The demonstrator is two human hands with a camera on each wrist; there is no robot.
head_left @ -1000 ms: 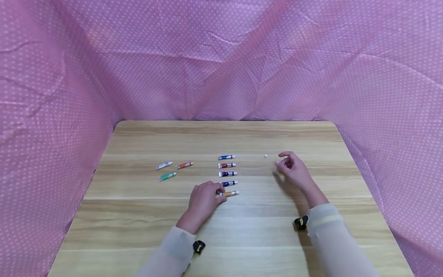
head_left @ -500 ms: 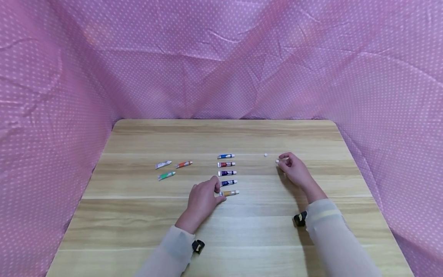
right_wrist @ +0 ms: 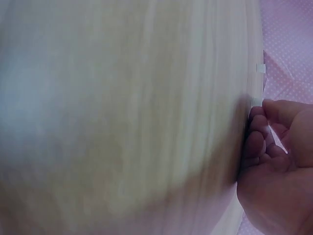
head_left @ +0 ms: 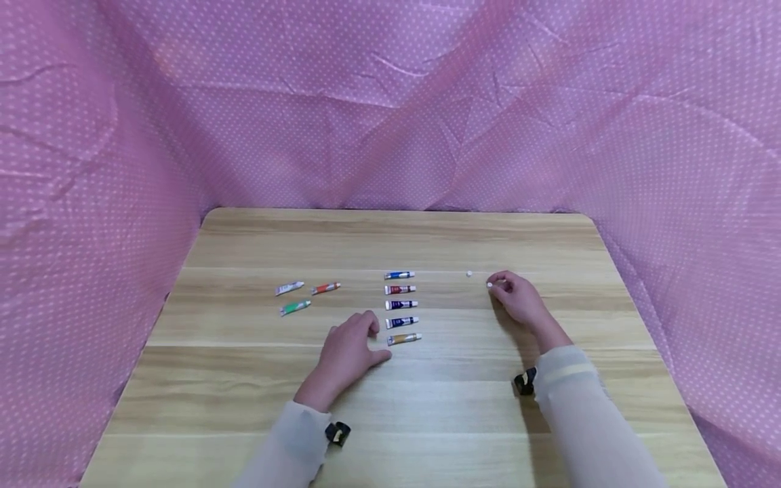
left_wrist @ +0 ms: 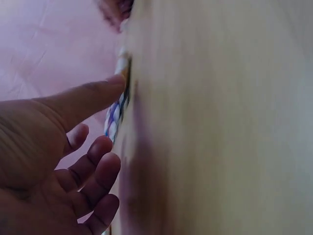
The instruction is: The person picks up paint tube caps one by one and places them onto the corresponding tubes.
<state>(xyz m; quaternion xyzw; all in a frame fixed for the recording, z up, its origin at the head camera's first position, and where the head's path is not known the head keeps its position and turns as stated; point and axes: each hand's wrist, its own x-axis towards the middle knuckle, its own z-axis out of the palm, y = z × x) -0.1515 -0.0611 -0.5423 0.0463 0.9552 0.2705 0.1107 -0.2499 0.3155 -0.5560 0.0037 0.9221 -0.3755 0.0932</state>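
Note:
My left hand (head_left: 346,349) is just left of an ochre paint tube (head_left: 405,339), thumb stretched out and fingers loosely bent, holding nothing. That tube is nearest me in a column of several small paint tubes, with a dark blue tube (head_left: 402,322), a violet tube (head_left: 401,305), a red tube (head_left: 399,290) and a blue tube (head_left: 399,275) beyond it. On the right, my right hand (head_left: 518,298) pinches a small white cap-like piece (head_left: 489,285) between thumb and fingertips, low over the table. The right wrist view shows this white piece (right_wrist: 257,102) at the fingertips.
A second small white piece (head_left: 469,274) lies left of the right hand. On the left side are a white tube (head_left: 289,289), an orange tube (head_left: 326,289) and a green tube (head_left: 295,308). Pink dotted cloth (head_left: 390,135) hangs around the wooden table (head_left: 464,420).
My left hand has let go of the ochre tube and drawn back to the left. The right fingers have closed around the white piece.

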